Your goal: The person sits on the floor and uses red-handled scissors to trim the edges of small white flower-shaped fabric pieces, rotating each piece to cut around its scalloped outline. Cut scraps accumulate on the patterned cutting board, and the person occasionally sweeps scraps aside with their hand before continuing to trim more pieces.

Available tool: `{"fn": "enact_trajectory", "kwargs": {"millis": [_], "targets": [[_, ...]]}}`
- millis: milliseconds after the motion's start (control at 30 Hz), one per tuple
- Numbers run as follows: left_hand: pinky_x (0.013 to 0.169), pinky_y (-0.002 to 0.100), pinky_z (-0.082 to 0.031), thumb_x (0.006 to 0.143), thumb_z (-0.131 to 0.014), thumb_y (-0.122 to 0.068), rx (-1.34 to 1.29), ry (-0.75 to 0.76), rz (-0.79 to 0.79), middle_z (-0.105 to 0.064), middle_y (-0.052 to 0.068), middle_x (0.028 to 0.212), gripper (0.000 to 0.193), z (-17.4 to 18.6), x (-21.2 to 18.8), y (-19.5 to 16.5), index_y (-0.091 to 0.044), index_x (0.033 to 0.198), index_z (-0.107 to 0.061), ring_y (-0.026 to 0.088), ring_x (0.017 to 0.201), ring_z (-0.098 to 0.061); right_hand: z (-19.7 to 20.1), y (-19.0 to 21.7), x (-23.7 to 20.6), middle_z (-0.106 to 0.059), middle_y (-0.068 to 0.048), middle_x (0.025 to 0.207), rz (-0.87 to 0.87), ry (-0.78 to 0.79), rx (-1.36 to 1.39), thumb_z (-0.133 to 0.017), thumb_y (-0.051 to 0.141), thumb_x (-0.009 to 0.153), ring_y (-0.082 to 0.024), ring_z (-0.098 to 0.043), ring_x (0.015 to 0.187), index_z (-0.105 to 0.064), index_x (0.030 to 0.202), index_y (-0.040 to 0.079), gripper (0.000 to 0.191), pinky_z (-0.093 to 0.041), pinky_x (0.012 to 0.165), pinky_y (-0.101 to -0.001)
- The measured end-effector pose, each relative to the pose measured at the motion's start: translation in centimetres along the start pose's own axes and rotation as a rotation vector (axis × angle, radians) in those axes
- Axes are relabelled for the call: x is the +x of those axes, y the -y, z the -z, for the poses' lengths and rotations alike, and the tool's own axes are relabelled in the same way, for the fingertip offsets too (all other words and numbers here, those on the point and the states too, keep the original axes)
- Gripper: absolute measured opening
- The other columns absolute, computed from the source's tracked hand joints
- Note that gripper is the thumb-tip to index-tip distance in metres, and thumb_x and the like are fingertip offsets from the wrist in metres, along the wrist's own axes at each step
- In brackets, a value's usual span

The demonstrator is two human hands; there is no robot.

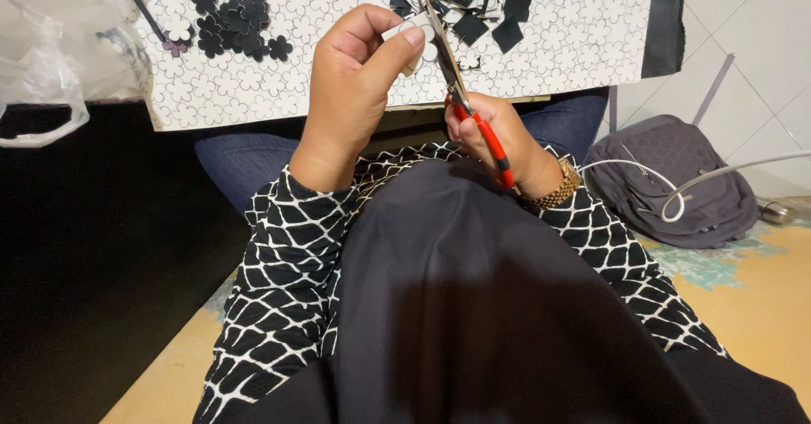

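White floor tiles and a patterned board are filling the background, the board lying across the person's knees with a heap of black flower cut-outs on its left part and black scraps near the middle.

The left hand is pinching a small white piece between thumb and fingers, up over the board's near edge. The right hand is gripping red-handled scissors, fingers closed round the handles, blades pointing up and touching the piece; how far the blades are parted I cannot tell.

To my eye a clean cut is depending on turning the piece into the blades rather than swinging the scissors, with short snips near the pivot and the thumb staying clear of the blade line.

A grey bag is sitting on the floor to the right.
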State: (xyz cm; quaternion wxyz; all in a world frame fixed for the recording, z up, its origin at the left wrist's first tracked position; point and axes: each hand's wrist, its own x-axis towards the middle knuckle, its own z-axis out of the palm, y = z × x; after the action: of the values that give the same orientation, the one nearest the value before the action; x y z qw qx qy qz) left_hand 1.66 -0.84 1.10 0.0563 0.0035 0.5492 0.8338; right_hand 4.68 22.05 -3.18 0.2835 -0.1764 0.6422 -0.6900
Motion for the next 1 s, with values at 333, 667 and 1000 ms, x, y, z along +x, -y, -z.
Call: {"fn": "enact_trajectory", "kwargs": {"millis": [333, 667, 1000], "targets": [[0.075, 0.022, -0.050, 0.102, -0.072, -0.010, -0.036, -0.019, -0.011, -0.068, 0.001, 0.088, 0.010, 0.24, 0.21, 0.53, -0.002, 0.101, -0.067, 0.006, 0.080, -0.060, 0.00, 0.08, -0.03, -0.049, 0.002, 0.081, 0.002, 0.004, -0.036, -0.055, 0.070, 0.100, -0.006, -0.041, 0.071, -0.052, 0.093, 0.006, 0.064, -0.035, 0.062, -0.0219], [0.076, 0.022, -0.051, 0.101, -0.072, -0.008, -0.080, -0.026, -0.003, -0.070, 0.003, 0.090, 0.009, 0.39, 0.30, 0.66, 0.000, 0.103, -0.067, 0.007, 0.081, -0.061, 0.04, 0.12, 0.06, -0.049, 0.002, 0.082, 0.001, 0.044, 0.005, -0.055, 0.070, 0.100, -0.006, -0.041, 0.072, -0.053, 0.095, 0.007, 0.063, -0.035, 0.063, -0.0220], [0.076, 0.022, -0.054, 0.100, -0.071, -0.009, 0.018, -0.005, 0.018, -0.071, 0.003, 0.088, 0.009, 0.48, 0.13, -0.03, 0.000, 0.099, -0.067, 0.006, 0.080, -0.063, 0.03, 0.38, -0.07, -0.049, 0.003, 0.081, -0.054, 0.055, 0.053, -0.056, 0.069, 0.098, -0.004, -0.041, 0.067, -0.054, 0.098, 0.007, 0.062, -0.035, 0.059, -0.0214]]}}
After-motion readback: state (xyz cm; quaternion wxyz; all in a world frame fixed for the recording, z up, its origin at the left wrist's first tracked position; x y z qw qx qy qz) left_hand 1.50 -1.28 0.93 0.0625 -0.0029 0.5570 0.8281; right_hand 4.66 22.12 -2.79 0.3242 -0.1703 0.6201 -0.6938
